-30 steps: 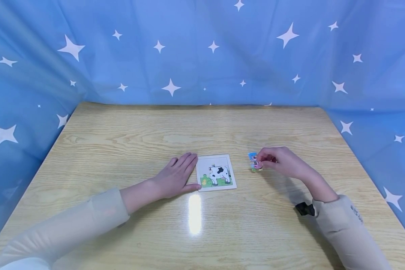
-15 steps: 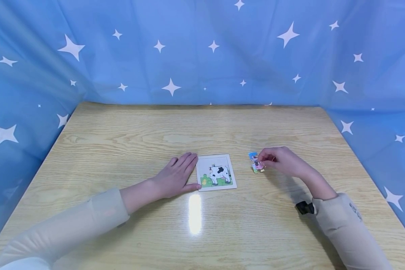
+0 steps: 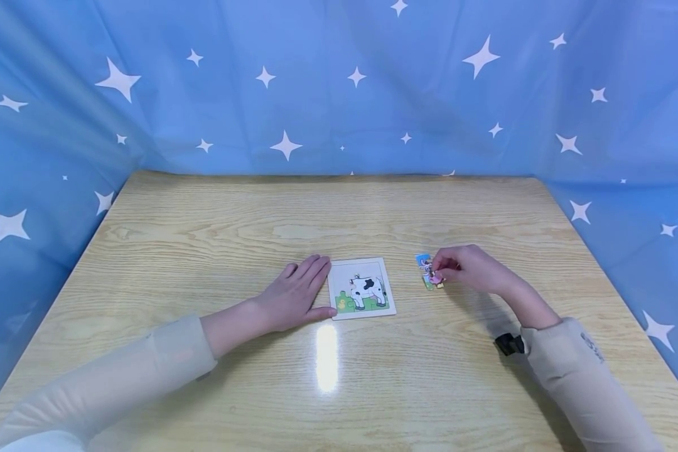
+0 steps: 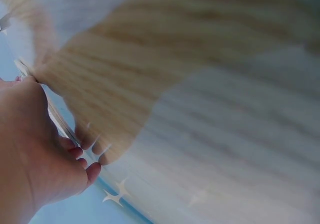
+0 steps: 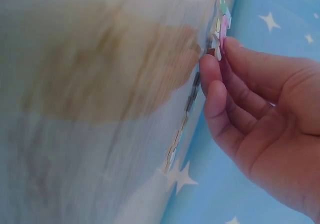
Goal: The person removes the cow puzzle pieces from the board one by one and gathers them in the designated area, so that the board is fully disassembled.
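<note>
A square puzzle board point(image 3: 388, 263) lies near the middle of the table, with a cow picture partly filled in along its lower right. My left hand point(image 3: 288, 296) rests beside it, fingers straight, its fingertips and thumb touching the left edge. To the board's right, my right hand point(image 3: 468, 269) pinches a pink puzzle piece point(image 5: 223, 28) between thumb and fingers. Other colourful puzzle pieces point(image 3: 424, 262) lie right by those fingertips, partly covered by them. In the right wrist view, more flat puzzle pieces point(image 5: 192, 93) show edge-on along the tabletop.
The wood-grain table point(image 3: 226, 213) reaches back to a blue curtain point(image 3: 316, 113) printed with white stars. A bright light reflection shows on the tabletop below the board. A black item point(image 3: 510, 344) sits at the right sleeve cuff.
The pink piece at my right fingertips has shifted slightly to the right and shows more of its surface. My left hand and the board have stayed still.
</note>
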Motion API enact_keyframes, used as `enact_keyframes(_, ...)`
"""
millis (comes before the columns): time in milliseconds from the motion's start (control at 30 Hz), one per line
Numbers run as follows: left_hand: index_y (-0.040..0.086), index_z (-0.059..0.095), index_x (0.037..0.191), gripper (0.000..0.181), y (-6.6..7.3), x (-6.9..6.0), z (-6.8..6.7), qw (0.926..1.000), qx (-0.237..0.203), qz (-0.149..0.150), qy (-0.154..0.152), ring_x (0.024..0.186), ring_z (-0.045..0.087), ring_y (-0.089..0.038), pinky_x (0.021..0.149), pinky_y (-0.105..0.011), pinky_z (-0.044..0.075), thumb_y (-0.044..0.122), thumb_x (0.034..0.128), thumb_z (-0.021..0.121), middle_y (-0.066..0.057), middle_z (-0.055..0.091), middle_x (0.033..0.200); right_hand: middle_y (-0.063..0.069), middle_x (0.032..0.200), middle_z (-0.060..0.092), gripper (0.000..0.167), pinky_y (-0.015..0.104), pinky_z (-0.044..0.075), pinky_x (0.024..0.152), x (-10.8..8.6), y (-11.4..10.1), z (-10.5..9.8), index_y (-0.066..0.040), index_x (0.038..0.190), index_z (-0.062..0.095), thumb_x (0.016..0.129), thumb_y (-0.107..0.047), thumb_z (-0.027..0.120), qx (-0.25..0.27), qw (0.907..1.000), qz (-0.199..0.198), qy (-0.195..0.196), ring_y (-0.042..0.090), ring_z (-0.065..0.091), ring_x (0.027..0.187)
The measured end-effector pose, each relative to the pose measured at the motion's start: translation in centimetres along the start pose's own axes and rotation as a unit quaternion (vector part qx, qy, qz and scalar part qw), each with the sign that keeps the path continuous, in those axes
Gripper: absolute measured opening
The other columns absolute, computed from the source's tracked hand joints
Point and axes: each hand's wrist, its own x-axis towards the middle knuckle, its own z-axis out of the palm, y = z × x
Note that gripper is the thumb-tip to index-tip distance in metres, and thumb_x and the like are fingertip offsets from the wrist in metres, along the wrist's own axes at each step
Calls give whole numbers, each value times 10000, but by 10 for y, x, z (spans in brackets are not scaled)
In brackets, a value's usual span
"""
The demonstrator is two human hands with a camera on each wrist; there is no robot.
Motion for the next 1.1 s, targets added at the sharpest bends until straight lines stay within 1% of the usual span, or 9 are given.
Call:
enact_keyframes(167, -125, 262, 1687, 925, -1, 0, 0, 10000, -1, -7, -14, 1650, 242, -456, 1244, -641, 329, 547, 1126, 560, -281, 259, 1778, -25, 914, 720, 83, 292, 522, 728, 2, -1, 0, -2, 1020, 725, 1022, 79, 709, 5, 9999, 99, -106, 144, 630, 843)
enact_keyframes(633, -121, 260, 1690, 925, 0, 0, 0, 10000, 12, -39, -49, 1652, 238, -455, 1250, -640, 323, 548, 1125, 560, -279, 254, 1781, -1, 937, 729, 76, 287, 538, 730, 2, -1, 0, 5, 1039, 721, 1023, 79, 711, 60, 9996, 207, -187, 158, 651, 864)
enact_keyframes(900, -126, 270, 1684, 924, 0, 0, 2, 10000, 58, 0, 6, 1647, 249, -457, 1237, -629, 340, 551, 1125, 557, -285, 262, 1776, -5, 930, 743, 95, 289, 546, 724, 3, -4, 0, -8, 1030, 735, 1012, 85, 725, -102, 9999, 66, -68, 143, 657, 836)
enact_keyframes(1100, -130, 258, 1685, 931, -1, 0, 1, 10000, 76, 27, -24, 1652, 231, -464, 1248, -635, 332, 557, 1128, 550, -294, 243, 1778, -9, 916, 758, 80, 276, 556, 724, 5, -10, 4, 2, 1029, 738, 1012, 80, 734, 52, 9999, -90, -62, 134, 683, 806)
